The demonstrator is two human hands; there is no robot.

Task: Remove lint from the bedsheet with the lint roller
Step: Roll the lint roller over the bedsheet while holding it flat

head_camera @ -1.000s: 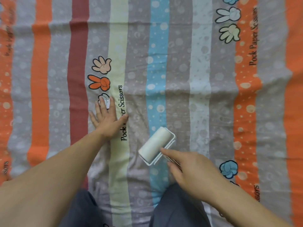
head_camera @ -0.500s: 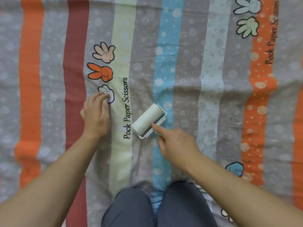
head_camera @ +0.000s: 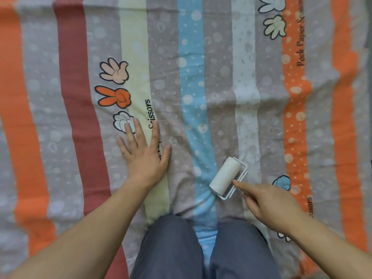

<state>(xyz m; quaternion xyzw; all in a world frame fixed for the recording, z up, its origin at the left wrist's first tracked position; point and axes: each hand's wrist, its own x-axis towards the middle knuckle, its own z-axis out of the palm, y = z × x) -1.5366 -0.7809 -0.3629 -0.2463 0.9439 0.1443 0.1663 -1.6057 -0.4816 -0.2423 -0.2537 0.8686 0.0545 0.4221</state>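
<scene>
You're in the rolling step, by the look of it: your right hand (head_camera: 269,204) is curled round the handle of the lint roller (head_camera: 225,178), forefinger stretched out onto the white frame. The roller sits on the bedsheet (head_camera: 221,77) at about 4 o'clock from the middle of the view, just beside the blue stripe, its drum slanting from 7 to 1 o'clock. Your left hand (head_camera: 144,158) lies flat at 9 o'clock of the roller, well apart, fingers straight and spread, holding nothing and pinning the cloth. Next call, I'd judge: push the drum toward 10 o'clock with even pressure, palm holding the sheet taut — the creases near your knees (head_camera: 171,248) could bunch.
</scene>
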